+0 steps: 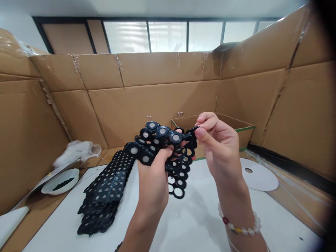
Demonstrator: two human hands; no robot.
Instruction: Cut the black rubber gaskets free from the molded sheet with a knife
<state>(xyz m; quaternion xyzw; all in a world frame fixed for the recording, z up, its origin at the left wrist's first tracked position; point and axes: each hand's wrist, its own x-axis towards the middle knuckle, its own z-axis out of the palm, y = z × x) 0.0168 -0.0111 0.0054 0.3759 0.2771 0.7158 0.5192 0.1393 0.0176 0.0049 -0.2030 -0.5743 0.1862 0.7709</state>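
Observation:
A floppy black sheet of linked rings (145, 159) hangs in front of me above the white table. Many of its rings have pale round centres; some at its lower right are see-through holes. My left hand (153, 178) is closed around the middle of the sheet, thumb on top, its other fingers mostly hidden behind. My right hand (220, 143) pinches a black ring at the sheet's upper right edge between thumb and fingers. To the left, a stack of similar black dotted sheets (105, 189) lies on the table, its far end close to the held sheet.
Tall cardboard walls (168, 101) surround the white table (189, 224). An open cardboard box (245, 136) with green edging stands behind my right hand. At left are a white bowl (46, 189) with small black pieces and crumpled clear plastic (77, 154). A white disc (259, 176) lies at right.

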